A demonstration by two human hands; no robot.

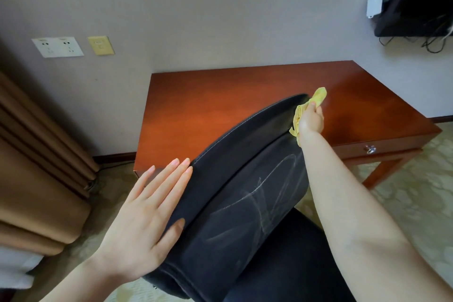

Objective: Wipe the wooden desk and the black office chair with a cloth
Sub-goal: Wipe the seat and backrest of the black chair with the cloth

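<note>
The black office chair [245,191] fills the lower middle, its backrest tilted toward me with pale streaks on the fabric. My left hand [144,218] lies flat with straight fingers against the backrest's left edge. My right hand [310,121] grips a bunched yellow cloth [318,98] at the backrest's far top corner. Behind the chair stands the reddish wooden desk [220,105], its top bare and glossy.
Brown curtains [36,167] hang at the left. Wall sockets [58,47] sit on the grey wall. A dark wall-mounted screen with cables [416,7] is at the top right. A drawer knob [371,149] shows on the desk's front. Patterned carpet [404,191] covers the floor.
</note>
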